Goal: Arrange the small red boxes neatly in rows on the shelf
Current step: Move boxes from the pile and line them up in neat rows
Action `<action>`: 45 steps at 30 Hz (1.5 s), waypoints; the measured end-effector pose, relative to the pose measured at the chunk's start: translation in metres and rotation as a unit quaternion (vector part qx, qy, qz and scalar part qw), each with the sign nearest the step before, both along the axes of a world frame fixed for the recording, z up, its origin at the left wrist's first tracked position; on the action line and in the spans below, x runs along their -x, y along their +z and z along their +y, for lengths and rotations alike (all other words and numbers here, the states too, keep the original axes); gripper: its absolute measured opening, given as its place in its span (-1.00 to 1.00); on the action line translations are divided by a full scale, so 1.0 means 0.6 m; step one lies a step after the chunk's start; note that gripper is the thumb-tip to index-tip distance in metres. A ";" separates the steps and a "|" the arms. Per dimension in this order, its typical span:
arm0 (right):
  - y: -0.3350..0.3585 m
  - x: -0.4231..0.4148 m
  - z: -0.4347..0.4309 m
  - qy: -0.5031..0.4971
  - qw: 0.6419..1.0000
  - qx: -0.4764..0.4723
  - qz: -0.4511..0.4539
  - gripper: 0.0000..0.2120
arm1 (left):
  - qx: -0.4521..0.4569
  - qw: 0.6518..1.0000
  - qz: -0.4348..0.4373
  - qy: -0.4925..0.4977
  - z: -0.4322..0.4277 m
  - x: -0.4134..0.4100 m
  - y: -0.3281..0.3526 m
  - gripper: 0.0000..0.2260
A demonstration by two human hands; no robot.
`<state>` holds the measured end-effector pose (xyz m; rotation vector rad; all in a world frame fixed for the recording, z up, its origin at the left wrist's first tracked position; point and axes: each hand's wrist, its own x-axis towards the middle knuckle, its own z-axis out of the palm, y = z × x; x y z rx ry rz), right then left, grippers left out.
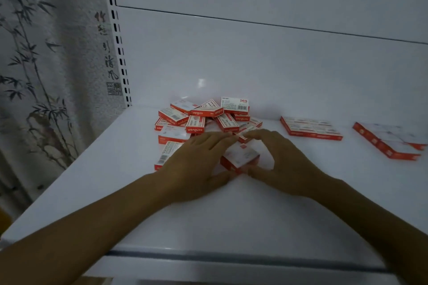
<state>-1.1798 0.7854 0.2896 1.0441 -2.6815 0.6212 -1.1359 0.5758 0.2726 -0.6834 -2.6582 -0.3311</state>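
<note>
Since the staple box [239, 157] sits cupped between thumbs and fingers, left hand [196, 164] lying straight-fingered against it, right hand [284, 159] curled round it, I'd lift it clear of the pile [203, 115] just past the fingertips, not drag it.

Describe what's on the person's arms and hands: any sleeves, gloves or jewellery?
Nothing worn shows. The left forearm and right forearm are bare to the frame's edge, with no sleeves. The left hand and right hand are ungloved. No watch, bracelet or ring shows in the dim light.
</note>
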 end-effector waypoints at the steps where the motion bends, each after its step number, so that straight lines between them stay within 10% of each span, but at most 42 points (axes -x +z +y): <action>1: -0.004 0.005 0.001 -0.001 0.999 -0.003 -0.036 -0.34 | -0.007 1.000 -0.001 -0.002 -0.002 0.001 0.000 -0.38; 29: -0.023 -0.002 -0.026 0.032 0.979 0.147 0.141 -0.43 | -0.087 0.992 0.086 0.019 -0.009 -0.002 0.007 -0.53; 45: 0.024 -0.048 0.006 -0.019 0.954 0.013 0.299 -0.46 | -0.071 0.992 0.098 0.019 0.011 -0.038 0.024 -0.50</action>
